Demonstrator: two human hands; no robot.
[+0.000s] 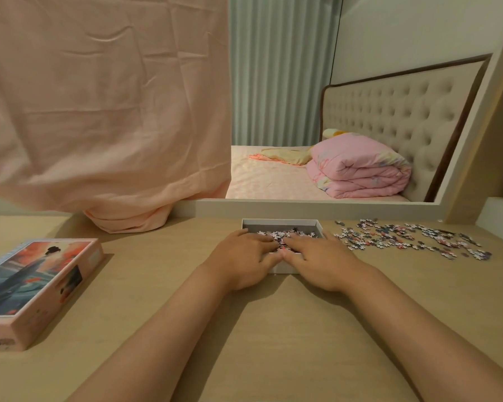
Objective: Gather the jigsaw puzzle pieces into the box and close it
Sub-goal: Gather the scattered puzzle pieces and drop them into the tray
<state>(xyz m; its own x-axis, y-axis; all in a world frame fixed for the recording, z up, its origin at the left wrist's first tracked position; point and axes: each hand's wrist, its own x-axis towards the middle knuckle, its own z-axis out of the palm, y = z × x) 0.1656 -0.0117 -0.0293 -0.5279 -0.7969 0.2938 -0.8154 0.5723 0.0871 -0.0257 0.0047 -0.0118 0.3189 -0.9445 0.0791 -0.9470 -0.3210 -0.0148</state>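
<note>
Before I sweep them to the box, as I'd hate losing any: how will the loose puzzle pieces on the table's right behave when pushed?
The loose pieces look small, flat and thin, so probably very light, sliding easily on the smooth table. They lie widely scattered, so a push would likely fan them out rather than move them together.

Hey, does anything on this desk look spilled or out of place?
Yes. Loose pieces lie scattered on the desk right of the box, outside it. The lid sits off at the left, angled to the desk edge.
</note>
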